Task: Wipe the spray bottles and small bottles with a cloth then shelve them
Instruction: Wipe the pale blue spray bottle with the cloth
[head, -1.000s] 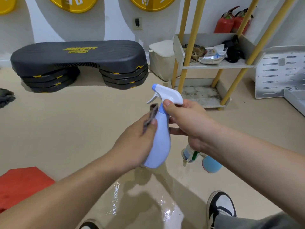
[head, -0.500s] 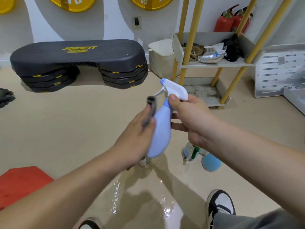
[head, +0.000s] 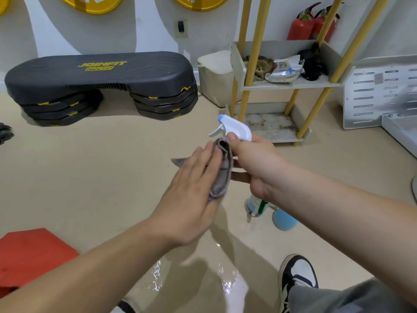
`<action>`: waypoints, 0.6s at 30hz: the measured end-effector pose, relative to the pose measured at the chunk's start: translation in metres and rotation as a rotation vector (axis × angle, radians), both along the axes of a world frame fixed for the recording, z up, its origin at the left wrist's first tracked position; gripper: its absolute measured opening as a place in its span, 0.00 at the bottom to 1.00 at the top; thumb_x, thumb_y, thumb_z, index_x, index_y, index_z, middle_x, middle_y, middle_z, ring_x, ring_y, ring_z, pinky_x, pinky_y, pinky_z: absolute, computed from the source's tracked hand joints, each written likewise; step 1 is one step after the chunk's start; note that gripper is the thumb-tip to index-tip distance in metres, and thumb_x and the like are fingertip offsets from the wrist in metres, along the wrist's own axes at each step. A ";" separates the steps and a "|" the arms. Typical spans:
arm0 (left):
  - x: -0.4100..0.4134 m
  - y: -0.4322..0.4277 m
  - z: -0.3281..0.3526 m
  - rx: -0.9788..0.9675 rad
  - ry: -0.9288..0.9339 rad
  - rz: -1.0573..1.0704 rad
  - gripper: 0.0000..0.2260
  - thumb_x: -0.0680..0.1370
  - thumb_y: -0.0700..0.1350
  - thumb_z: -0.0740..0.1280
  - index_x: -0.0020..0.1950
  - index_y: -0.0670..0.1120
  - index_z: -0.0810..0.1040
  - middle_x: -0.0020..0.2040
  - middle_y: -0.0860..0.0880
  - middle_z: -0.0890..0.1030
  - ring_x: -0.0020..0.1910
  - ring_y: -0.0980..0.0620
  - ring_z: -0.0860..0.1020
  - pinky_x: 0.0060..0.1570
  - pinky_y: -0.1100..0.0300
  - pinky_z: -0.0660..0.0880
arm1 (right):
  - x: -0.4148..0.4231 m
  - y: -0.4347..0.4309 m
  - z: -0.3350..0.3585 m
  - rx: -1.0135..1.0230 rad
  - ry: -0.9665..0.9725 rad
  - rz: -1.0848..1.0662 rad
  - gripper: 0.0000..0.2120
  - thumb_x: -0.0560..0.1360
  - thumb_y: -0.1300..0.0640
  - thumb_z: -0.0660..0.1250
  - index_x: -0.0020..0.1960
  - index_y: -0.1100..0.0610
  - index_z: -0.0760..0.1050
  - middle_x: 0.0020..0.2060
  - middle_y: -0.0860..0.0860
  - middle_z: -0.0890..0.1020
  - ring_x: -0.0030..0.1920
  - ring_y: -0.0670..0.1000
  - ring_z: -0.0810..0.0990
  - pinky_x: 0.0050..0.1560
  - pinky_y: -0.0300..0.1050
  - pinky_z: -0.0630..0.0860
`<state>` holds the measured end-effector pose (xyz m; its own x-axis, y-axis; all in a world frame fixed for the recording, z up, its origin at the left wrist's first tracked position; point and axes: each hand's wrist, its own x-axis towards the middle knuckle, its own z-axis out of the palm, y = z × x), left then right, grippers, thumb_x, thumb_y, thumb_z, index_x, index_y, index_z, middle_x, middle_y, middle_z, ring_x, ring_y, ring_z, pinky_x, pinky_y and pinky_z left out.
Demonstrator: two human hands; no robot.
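Note:
My right hand (head: 252,166) grips the neck of a pale blue spray bottle just under its white trigger head (head: 235,129). A grey cloth (head: 222,172) wraps the bottle's body and hides it. My left hand (head: 191,195) presses the cloth against the bottle with straight fingers. On the floor below my right wrist lie a clear small bottle with a green part (head: 257,205) and a blue bottle (head: 284,220), both partly hidden by my arm. The yellow-posted shelf (head: 291,84) stands behind, at the right.
A black step platform (head: 101,80) stands at the back left, a white bin (head: 215,75) beside the shelf. A red mat (head: 29,256) lies at the left. Fire extinguishers (head: 311,23) stand behind the shelf. A metal panel (head: 379,91) leans at the right. My shoe (head: 297,274) is at the bottom.
My left hand has flattened, its fingers now straight, and spread the cloth over the bottle's body, which showed before. The bottle has shifted slightly to the right.

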<state>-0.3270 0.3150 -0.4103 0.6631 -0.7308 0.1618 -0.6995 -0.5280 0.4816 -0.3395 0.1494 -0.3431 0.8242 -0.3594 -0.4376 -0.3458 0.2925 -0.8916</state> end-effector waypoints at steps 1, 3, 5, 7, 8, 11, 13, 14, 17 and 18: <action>0.006 0.002 0.003 -0.119 0.125 0.034 0.30 0.84 0.55 0.51 0.85 0.55 0.47 0.86 0.56 0.51 0.84 0.55 0.52 0.80 0.50 0.59 | 0.001 -0.002 0.001 0.007 -0.007 0.002 0.10 0.84 0.53 0.66 0.63 0.54 0.78 0.50 0.53 0.86 0.42 0.51 0.85 0.36 0.45 0.85; 0.014 0.002 0.012 -0.304 0.536 0.284 0.23 0.88 0.56 0.52 0.83 0.58 0.60 0.79 0.54 0.70 0.75 0.51 0.72 0.66 0.49 0.74 | 0.001 -0.005 0.002 0.009 -0.016 -0.003 0.10 0.84 0.53 0.65 0.64 0.54 0.77 0.53 0.54 0.86 0.45 0.53 0.85 0.41 0.48 0.87; 0.014 0.001 0.012 -0.300 0.812 0.485 0.20 0.87 0.59 0.51 0.74 0.55 0.72 0.62 0.48 0.83 0.59 0.46 0.82 0.56 0.52 0.77 | 0.000 -0.006 0.002 0.004 -0.010 -0.009 0.10 0.84 0.53 0.65 0.63 0.53 0.77 0.54 0.54 0.85 0.46 0.53 0.85 0.41 0.48 0.86; 0.004 -0.001 0.010 -0.330 0.765 0.465 0.19 0.86 0.62 0.51 0.70 0.56 0.73 0.61 0.54 0.83 0.61 0.52 0.81 0.65 0.53 0.75 | 0.000 -0.007 0.000 0.007 0.002 -0.014 0.09 0.84 0.53 0.65 0.63 0.53 0.77 0.52 0.53 0.85 0.46 0.53 0.85 0.39 0.47 0.86; -0.001 -0.003 0.009 -0.365 0.677 0.413 0.21 0.86 0.63 0.51 0.72 0.57 0.71 0.66 0.55 0.80 0.68 0.53 0.77 0.70 0.51 0.72 | 0.000 -0.008 -0.001 0.014 0.005 -0.019 0.09 0.84 0.53 0.65 0.62 0.53 0.77 0.51 0.53 0.85 0.45 0.53 0.85 0.38 0.46 0.86; -0.017 -0.008 0.012 -0.105 0.230 0.201 0.32 0.82 0.64 0.47 0.85 0.53 0.53 0.84 0.55 0.55 0.84 0.53 0.51 0.82 0.52 0.52 | 0.001 -0.009 -0.002 0.038 0.009 -0.020 0.09 0.85 0.52 0.65 0.63 0.52 0.78 0.46 0.51 0.85 0.40 0.51 0.86 0.36 0.45 0.85; -0.022 -0.009 0.013 0.098 -0.016 0.116 0.36 0.81 0.65 0.42 0.85 0.51 0.40 0.85 0.56 0.40 0.83 0.55 0.36 0.83 0.52 0.42 | 0.002 -0.008 -0.001 0.030 0.016 -0.015 0.09 0.84 0.51 0.65 0.62 0.53 0.78 0.45 0.51 0.85 0.34 0.48 0.85 0.35 0.45 0.85; -0.018 -0.006 0.011 0.144 -0.078 0.088 0.36 0.81 0.65 0.42 0.85 0.52 0.39 0.85 0.56 0.38 0.83 0.55 0.35 0.83 0.50 0.42 | 0.002 -0.007 -0.001 0.020 0.019 -0.012 0.09 0.84 0.51 0.65 0.62 0.53 0.78 0.45 0.51 0.85 0.33 0.48 0.84 0.35 0.45 0.85; 0.009 0.006 -0.001 0.006 0.057 0.111 0.32 0.83 0.64 0.47 0.85 0.57 0.44 0.86 0.57 0.48 0.84 0.56 0.47 0.82 0.50 0.54 | 0.000 -0.002 -0.005 -0.008 0.007 0.000 0.10 0.84 0.52 0.66 0.63 0.53 0.77 0.48 0.51 0.86 0.37 0.50 0.85 0.37 0.47 0.86; 0.016 0.008 0.001 -0.114 0.218 0.151 0.29 0.84 0.63 0.49 0.85 0.60 0.49 0.84 0.61 0.54 0.83 0.58 0.53 0.79 0.52 0.58 | -0.001 0.000 -0.008 -0.014 0.002 -0.001 0.10 0.84 0.52 0.66 0.64 0.52 0.75 0.52 0.52 0.86 0.41 0.52 0.86 0.38 0.47 0.86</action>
<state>-0.3108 0.3234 -0.4094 0.7911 -0.6066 0.0787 -0.4905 -0.5523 0.6740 -0.3403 0.1497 -0.3508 0.8229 -0.3664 -0.4342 -0.3475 0.2801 -0.8949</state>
